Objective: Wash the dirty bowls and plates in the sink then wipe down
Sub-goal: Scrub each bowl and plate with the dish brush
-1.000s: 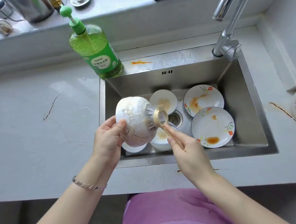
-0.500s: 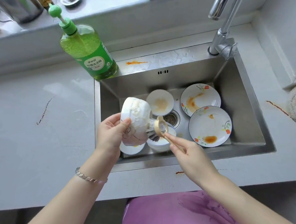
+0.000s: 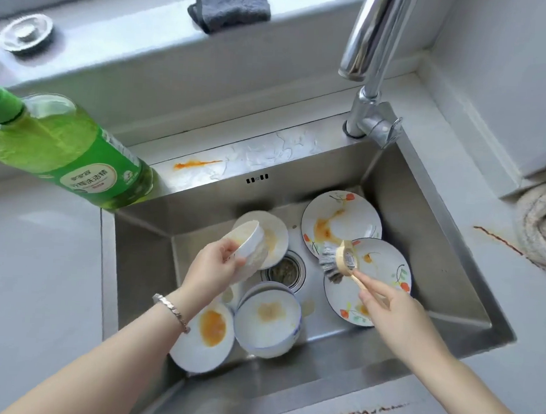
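Curled round the rim and side of a soapy white bowl (image 3: pixel 251 245), the left hand (image 3: pixel 212 267) holds it tipped on edge, low inside the sink (image 3: pixel 408 215) at the far left, just in front of a small stained dish (image 3: pixel 277 239). The right hand (image 3: pixel 393 310) pinches the wooden handle of the scrubbing brush (image 3: pixel 342 256). Its bristles sit over the near flowered plate (image 3: pixel 382 277), though I cannot tell whether they touch it. A second ago that brush was pressed against the outside of the bowl, up above the near edge of the sink. Since then the two have parted, the bowl dropping to the left and the brush swinging right across the drain (image 3: pixel 285 270). To me that looks like the scrubbing of this bowl is finished, though it is still lathered and no water shows at the tap (image 3: pixel 373 62). Plenty is left: the far flowered plate (image 3: pixel 341 220) carries an orange smear, and a stained bowl (image 3: pixel 268 318) and a small plate (image 3: pixel 206 334) with a yellow patch wait near the front. The green soap bottle (image 3: pixel 67 152) stands at the sink's far left corner, and an orange streak (image 3: pixel 197 163) on the ledge has yet to be wiped.
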The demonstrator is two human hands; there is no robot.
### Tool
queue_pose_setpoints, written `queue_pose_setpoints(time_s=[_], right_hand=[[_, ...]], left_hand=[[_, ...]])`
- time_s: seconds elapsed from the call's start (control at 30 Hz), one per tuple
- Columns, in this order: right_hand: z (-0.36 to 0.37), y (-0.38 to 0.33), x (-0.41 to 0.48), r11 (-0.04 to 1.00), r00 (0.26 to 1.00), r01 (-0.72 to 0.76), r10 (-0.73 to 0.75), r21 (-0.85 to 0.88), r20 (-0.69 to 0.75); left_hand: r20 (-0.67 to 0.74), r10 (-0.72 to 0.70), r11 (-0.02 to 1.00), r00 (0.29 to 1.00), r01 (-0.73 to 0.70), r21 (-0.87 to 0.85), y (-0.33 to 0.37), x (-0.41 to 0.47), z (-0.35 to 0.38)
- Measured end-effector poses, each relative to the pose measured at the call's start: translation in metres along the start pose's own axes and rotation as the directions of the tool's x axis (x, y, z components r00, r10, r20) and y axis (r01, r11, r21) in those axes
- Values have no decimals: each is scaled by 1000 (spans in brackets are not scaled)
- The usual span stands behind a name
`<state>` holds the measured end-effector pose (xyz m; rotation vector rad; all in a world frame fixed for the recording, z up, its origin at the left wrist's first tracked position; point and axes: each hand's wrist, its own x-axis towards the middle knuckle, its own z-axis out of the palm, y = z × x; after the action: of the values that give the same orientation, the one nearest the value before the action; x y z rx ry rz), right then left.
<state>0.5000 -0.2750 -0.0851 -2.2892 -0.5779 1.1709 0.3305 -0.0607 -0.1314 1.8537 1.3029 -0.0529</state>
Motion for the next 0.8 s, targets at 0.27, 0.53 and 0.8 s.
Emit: queue_pose_setpoints(time_s=[0.27, 0.53, 0.8], right_hand=[[17, 23, 23, 994, 999, -35, 35, 101, 1], [18, 17, 20, 997, 1000, -14, 13, 79, 18], [30, 12, 19, 995, 995, 52, -58, 80, 85]], left_hand=[[71, 141, 928, 988, -157, 337, -4, 56, 44], [99, 239, 892, 966, -259, 371, -47, 64, 55], [-78, 163, 982, 984, -169, -82, -80, 43, 30]])
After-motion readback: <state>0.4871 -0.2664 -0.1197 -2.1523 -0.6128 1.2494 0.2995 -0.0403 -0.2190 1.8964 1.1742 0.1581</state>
